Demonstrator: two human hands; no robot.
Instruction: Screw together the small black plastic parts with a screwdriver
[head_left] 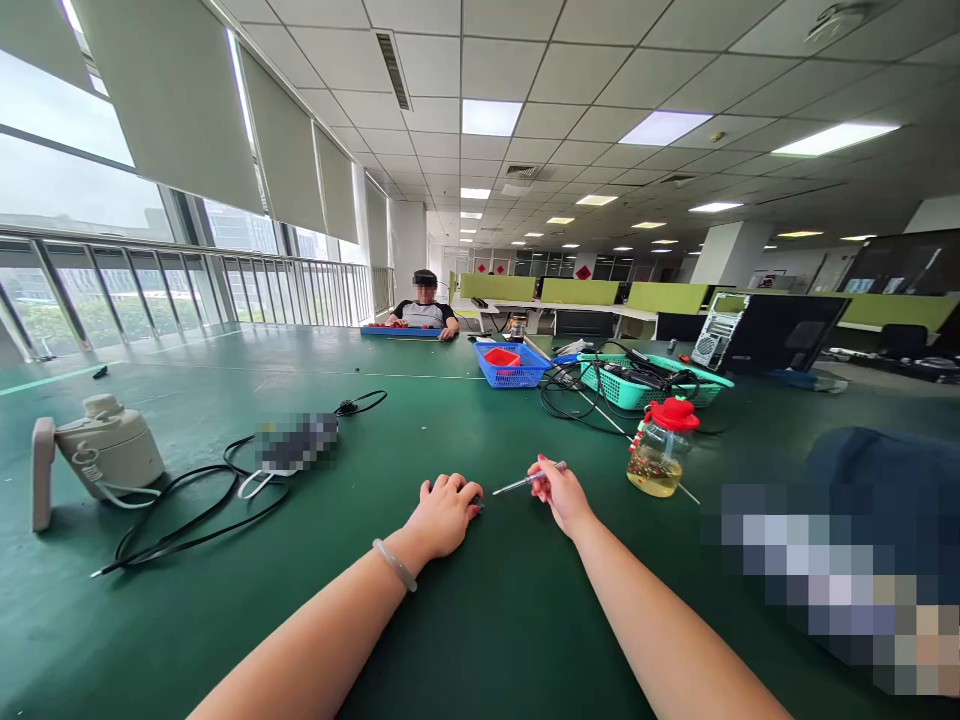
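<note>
My right hand point(561, 497) is closed around the handle of a slim screwdriver point(513, 487), its metal shaft pointing left, roughly level above the green tabletop point(480, 620). The screwdriver's tip ends just short of my left hand point(444, 517). My left hand rests low on the tabletop with its fingers curled. A small dark thing point(478, 503) shows at its fingertips, mostly hidden, and I cannot make out its kind. A grey bangle point(395, 565) circles my left wrist.
Left stand a beige flask point(112, 445) and a black cable point(202, 530). Ahead are a blue basket point(512, 372), a green basket point(626, 392) of cables and a red-lidded bottle point(660, 460). A person point(424, 305) sits at the far edge; dark cloth point(885, 480) lies right.
</note>
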